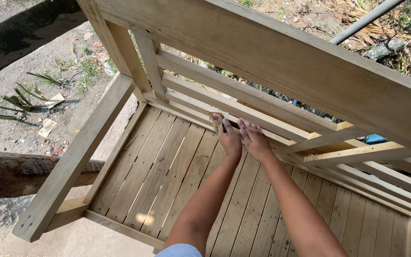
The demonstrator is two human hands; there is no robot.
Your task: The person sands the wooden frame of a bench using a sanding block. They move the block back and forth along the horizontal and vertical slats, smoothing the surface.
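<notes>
While pressed side by side at the slatted seat's back edge: left hand clamped on a small dark tool, right hand flat, fingers together; bench frame assembled, bare, unfinished.

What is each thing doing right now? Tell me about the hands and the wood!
left hand: gripping a small dark tool, pressed against a back slat
right hand: flat beside the left, fingers on the slat
wooden bench: upright, bare unpainted slats
log: lying on the ground
</notes>
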